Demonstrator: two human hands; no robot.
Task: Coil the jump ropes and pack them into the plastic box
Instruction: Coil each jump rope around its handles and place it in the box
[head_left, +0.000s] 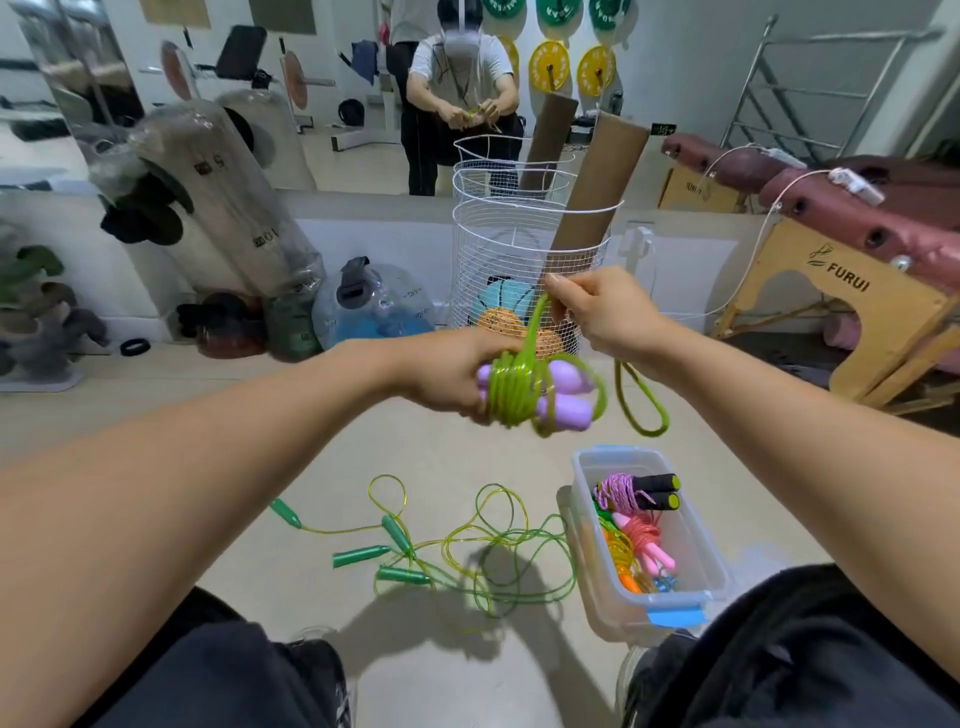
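My left hand grips a jump rope with purple handles, its green cord wound in several turns around the two handles. My right hand pinches the free end of that green cord above the bundle; a loose loop hangs below the hand. On the floor lie tangled thin green ropes with green handles. The clear plastic box stands to their right, holding several coiled ropes in pink, orange and purple with black handles.
A white wire basket with balls and a cardboard tube stands ahead. Wrapped punching bags lean at the left, a wooden-legged massage table is at the right. A mirror on the wall reflects me. My knees frame the floor below.
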